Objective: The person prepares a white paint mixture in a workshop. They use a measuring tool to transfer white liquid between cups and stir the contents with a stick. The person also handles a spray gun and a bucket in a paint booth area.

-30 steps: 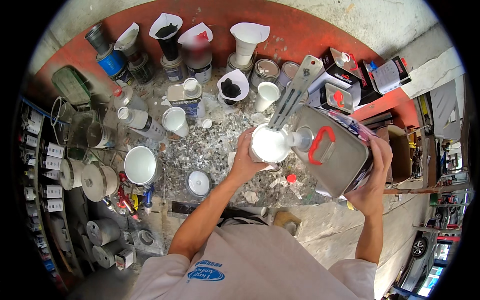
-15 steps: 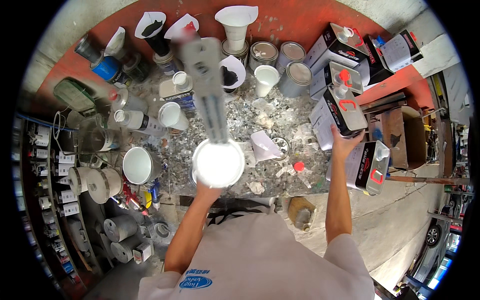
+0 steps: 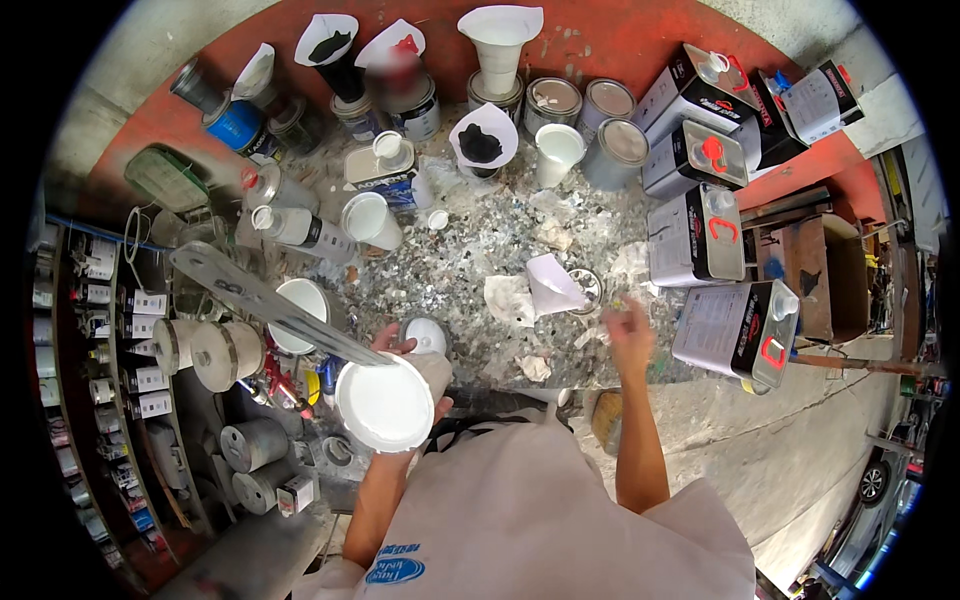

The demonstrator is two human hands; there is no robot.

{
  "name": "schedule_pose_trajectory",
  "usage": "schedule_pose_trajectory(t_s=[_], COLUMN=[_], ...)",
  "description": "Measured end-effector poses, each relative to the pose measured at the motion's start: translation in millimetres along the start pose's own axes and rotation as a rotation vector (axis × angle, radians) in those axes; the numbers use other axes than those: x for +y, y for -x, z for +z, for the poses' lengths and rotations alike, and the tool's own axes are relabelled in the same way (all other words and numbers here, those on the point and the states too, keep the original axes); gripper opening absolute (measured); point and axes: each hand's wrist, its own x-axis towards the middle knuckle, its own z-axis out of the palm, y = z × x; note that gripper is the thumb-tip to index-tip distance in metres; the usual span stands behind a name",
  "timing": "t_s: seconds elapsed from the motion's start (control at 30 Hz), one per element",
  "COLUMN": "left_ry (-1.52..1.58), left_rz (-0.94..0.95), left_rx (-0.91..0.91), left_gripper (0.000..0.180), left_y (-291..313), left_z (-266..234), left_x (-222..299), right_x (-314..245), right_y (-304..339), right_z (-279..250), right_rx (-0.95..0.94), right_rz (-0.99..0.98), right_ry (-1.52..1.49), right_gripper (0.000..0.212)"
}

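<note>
My left hand [image 3: 395, 458] is wrapped round a white mixing cup [image 3: 386, 405] of white paint, held near the bench's front edge. Out of the cup leans a long flat mixing stick [image 3: 275, 305], its far end up to the left. My right hand [image 3: 628, 335] hovers over or touches the bench right of the middle; its fingers are curled and blurred, so any hold is unclear. Just beyond it lie a folded white paper cone [image 3: 554, 285] and a small round lid [image 3: 586, 290]. A rectangular metal can [image 3: 698, 238] with a red handle stands farther right.
More rectangular cans [image 3: 738, 325] line the right side. Along the back are round paint tins [image 3: 553, 98] and paper funnels [image 3: 500, 35]. A white tub [image 3: 300, 312] and spray guns [image 3: 285, 380] are at the left. A cardboard box [image 3: 835, 275] sits far right.
My right hand has let go of the metal can and moved left over the bench, where the red cap no longer shows. The cup came nearer and left; its stick swung left.
</note>
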Motion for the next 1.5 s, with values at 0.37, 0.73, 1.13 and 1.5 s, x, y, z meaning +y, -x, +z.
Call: schedule_pose_trajectory(t_s=[0.37,0.73,1.13,1.5], left_ry=[0.020,0.218,0.029,0.126], left_rz=[-0.010,-0.068,-0.042,0.093], left_rx=[-0.005,0.158,0.082,-0.112], left_gripper=[0.098,0.097,0.078,0.091], left_y=[46,89,60,-28], left_z=[-42,-97,-120,-49], left_x=[-17,-42,-53,-37], right_x=[-120,-302,-341,-410], right_y=[24,64,67,24], right_z=[7,121,86,20], right_rx=[-0.158,-0.381,-0.764,-0.949], right_rz=[-0.798,-1.096,-0.618,-0.541], right_ry=[0.223,-0.115,-0.138,0.030], right_gripper=[0.033,0.033,0.049,0.025])
